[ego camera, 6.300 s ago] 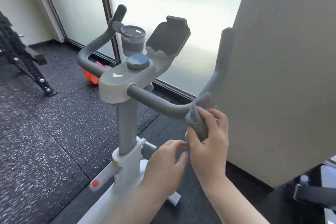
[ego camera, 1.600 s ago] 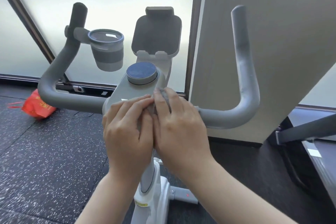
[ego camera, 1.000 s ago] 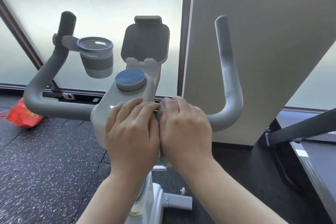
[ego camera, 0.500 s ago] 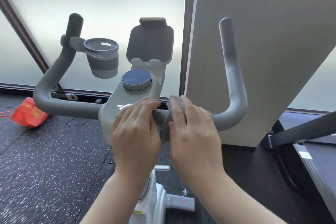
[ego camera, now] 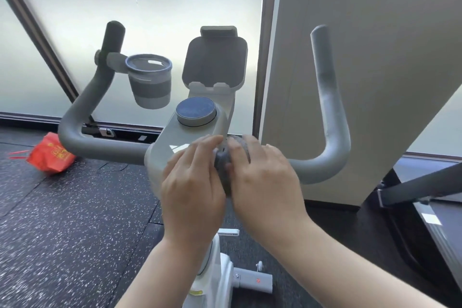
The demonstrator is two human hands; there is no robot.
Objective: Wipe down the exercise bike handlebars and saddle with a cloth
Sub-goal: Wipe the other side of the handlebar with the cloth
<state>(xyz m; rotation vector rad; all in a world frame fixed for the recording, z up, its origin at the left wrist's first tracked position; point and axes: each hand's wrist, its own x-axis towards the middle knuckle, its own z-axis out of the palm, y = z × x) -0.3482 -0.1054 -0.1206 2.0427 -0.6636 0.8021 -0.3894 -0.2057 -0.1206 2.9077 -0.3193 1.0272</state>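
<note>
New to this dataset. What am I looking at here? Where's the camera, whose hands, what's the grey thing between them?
There is one picture, taken by a wide-angle camera worn on a person's head, looking forward and down. No robot is involved. The machine is an exercise bike seen from the rider's side: grey handlebars curve up on both sides, with a round dial, a phone holder and a cup holder at the middle. The left hand and right hand meet at the centre and together hold a grey cloth against the bar beside the console. A red bag lies on the speckled floor. The saddle is out of view.
</note>
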